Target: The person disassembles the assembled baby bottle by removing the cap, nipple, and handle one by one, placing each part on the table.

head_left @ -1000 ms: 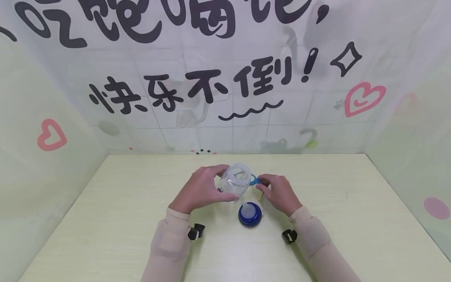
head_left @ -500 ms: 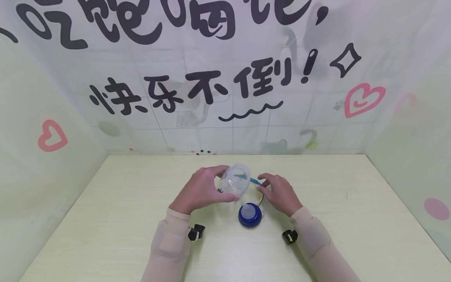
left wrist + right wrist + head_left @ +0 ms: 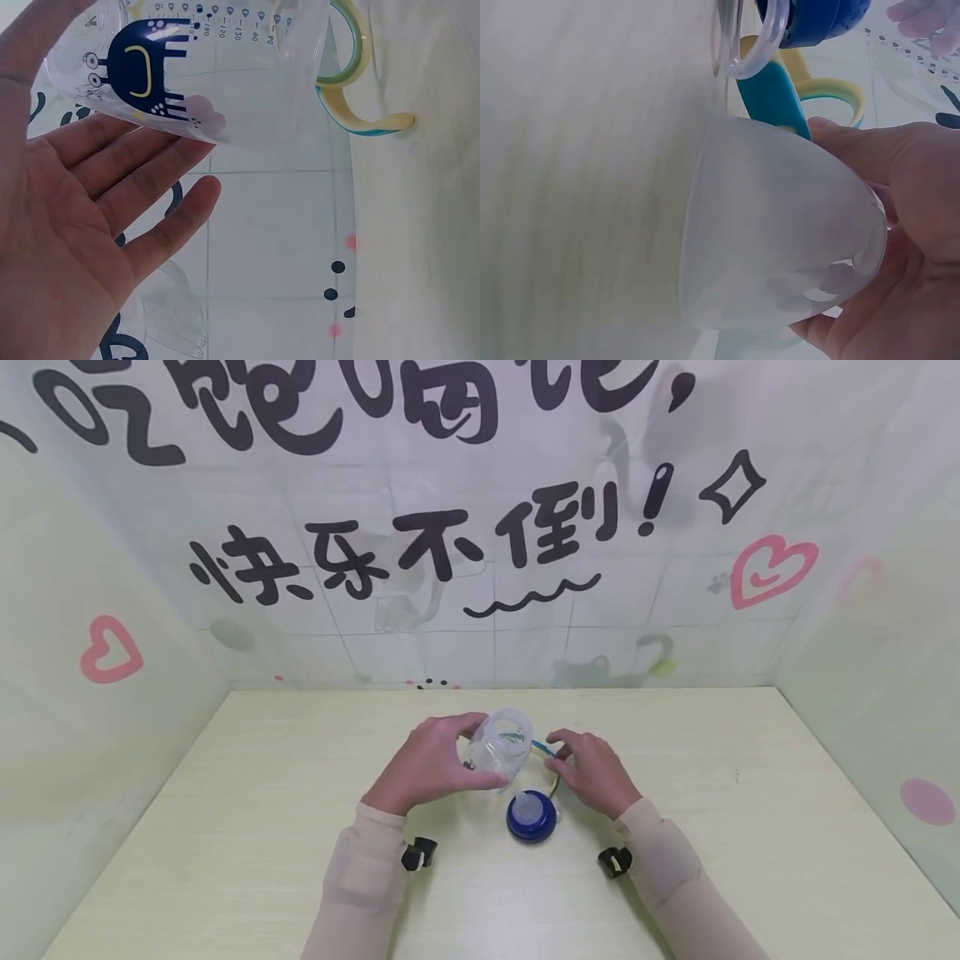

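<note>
My left hand (image 3: 431,760) grips a clear baby bottle (image 3: 491,760) above the table, its open mouth tilted up toward the head camera. A dark blue cartoon animal and scale marks (image 3: 238,22) show on its side in the left wrist view. My right hand (image 3: 596,772) pinches a blue-and-yellow bottle handle (image 3: 542,747) just right of the bottle. In the right wrist view, the thumb touches the handle's teal strip (image 3: 772,94). A frosted domed cap (image 3: 772,225) stands rim toward the table before the right palm, not showing in the head view.
A blue bottle collar with a clear nipple (image 3: 531,814) lies on the pale table (image 3: 225,827) between the forearms. Black wrist mounts (image 3: 418,853) sit at both cuffs. A printed white backdrop (image 3: 675,643) rises behind and at both sides.
The handle has turned in my right fingers, its ring now seen more edge-on beside the bottle. The left hand and bottle hold nearly still; the collar has not moved.
</note>
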The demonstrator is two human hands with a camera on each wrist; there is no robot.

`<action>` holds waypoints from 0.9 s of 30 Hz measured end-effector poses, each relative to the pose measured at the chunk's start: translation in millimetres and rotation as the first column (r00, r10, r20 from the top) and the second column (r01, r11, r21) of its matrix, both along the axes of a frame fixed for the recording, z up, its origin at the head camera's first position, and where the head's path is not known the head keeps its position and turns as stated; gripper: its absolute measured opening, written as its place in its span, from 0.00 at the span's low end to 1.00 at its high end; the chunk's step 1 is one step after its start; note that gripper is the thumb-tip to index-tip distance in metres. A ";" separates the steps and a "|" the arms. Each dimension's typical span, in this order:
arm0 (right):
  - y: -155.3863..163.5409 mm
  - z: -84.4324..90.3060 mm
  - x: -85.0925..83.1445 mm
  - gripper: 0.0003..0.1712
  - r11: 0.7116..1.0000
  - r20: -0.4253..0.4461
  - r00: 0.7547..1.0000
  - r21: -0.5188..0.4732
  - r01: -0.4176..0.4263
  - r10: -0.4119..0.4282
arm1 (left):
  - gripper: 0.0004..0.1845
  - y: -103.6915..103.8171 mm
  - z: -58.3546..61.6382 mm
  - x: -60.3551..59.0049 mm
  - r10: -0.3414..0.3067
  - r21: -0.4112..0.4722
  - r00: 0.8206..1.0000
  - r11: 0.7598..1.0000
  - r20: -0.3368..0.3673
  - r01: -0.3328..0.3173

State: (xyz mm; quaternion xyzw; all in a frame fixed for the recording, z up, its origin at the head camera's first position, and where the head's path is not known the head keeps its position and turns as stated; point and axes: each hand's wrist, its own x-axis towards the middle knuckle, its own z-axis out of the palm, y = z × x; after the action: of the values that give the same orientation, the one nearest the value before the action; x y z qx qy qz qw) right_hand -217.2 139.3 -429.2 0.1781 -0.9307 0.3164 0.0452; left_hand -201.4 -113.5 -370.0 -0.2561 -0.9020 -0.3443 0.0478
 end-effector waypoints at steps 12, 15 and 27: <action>0.1 10.9 3.8 0.21 0.998 -0.109 0.993 0.035 0.047 -0.042 | 0.36 -2.6 -1.1 -2.2 0.005 0.025 1.000 1.000 0.009 -0.005; -2.9 18.8 9.4 0.21 0.999 -0.184 0.981 -0.001 0.052 -0.052 | 0.37 -5.8 -3.8 -3.1 -0.004 0.059 0.999 0.998 0.040 0.001; -28.5 34.2 33.3 0.25 0.947 -0.286 0.939 -0.198 -0.252 0.190 | 0.34 -13.2 -10.5 -6.2 -0.141 0.182 0.975 0.977 0.172 0.109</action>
State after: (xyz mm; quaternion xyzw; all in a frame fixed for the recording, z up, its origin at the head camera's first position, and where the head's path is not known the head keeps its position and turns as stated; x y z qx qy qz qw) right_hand -184.0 110.7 -395.0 0.3159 -0.8469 0.3995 0.1527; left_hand -207.6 -126.7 -380.5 -0.2747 -0.8516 -0.4450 -0.0356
